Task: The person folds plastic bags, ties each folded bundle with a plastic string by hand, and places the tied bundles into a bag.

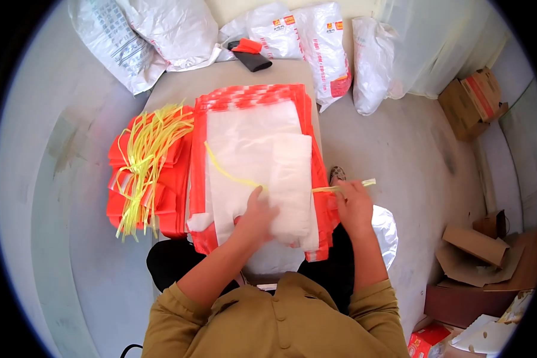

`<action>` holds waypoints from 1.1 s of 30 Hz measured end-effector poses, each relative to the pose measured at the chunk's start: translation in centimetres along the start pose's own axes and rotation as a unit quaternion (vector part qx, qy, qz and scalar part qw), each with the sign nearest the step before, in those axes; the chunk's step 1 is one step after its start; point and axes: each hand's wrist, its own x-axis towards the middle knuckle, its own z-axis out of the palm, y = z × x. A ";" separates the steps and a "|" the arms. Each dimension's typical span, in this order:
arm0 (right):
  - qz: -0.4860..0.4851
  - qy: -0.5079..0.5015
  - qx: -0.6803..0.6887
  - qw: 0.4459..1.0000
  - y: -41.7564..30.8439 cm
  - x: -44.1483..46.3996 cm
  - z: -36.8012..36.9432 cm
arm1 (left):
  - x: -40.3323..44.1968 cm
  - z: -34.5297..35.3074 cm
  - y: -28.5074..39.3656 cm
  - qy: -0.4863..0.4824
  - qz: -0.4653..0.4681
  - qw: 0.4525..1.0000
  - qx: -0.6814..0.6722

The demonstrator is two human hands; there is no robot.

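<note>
A folded white sheet bundle [291, 179] lies on a larger white sheet [232, 128], on top of a stack of red-edged bags [313, 125]. A yellow strap [227, 173] runs beneath the bundle and comes out on its right. My left hand [258, 216], slightly blurred, rests at the bundle's left edge near the strap; whether it grips anything is unclear. My right hand [353, 206] is closed on the strap's right end, just beyond the stack. Left of the stack, yellow straps [146, 161] lie across folded red bundles [176, 200].
White sacks [322, 53] stand along the back. A black and red item [250, 56] lies at the table's [173, 89] far side. Cardboard boxes [471, 104] sit at the back right, with opened cartons [477, 253] at the lower right.
</note>
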 end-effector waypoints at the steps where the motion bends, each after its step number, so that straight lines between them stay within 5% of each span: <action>1: 0.006 -0.021 0.021 1.000 -0.2 -0.4 0.5 | -0.5 -0.3 0.1 -0.007 0.026 0.999 0.022; 6: 0.012 -0.022 0.059 0.998 1.3 -0.3 3.3 | 0.0 -3.7 1.5 -0.050 0.219 0.933 0.283; 9: 0.044 -0.038 0.090 0.994 1.4 0.4 4.1 | 2.6 -5.2 2.1 0.050 0.412 0.696 0.586; 12: 0.185 -0.140 0.162 0.959 -0.8 1.5 1.8 | 3.5 -5.2 2.9 0.083 0.367 0.634 0.676; 16: 0.001 -0.084 0.126 0.988 0.0 1.0 2.9 | 5.1 -6.1 3.2 0.097 0.397 0.541 0.735; 19: -0.058 -0.119 0.049 0.990 0.7 1.7 2.5 | 5.8 -6.4 3.7 0.089 0.388 0.558 0.728; 22: -0.034 -0.123 -0.010 0.992 2.2 2.9 2.7 | 5.1 -5.4 4.7 0.089 0.319 0.663 0.671; 25: 0.029 -0.109 -0.011 0.994 3.2 3.7 2.0 | 4.2 -4.2 6.6 0.021 0.200 0.811 0.549; 28: 0.091 -0.085 -0.017 0.992 4.3 3.6 1.1 | 6.0 -4.8 6.1 -0.070 0.141 0.895 0.418; 33: 0.097 0.020 0.112 0.989 5.6 1.7 1.3 | 6.6 -3.7 6.5 -0.151 0.005 0.956 0.250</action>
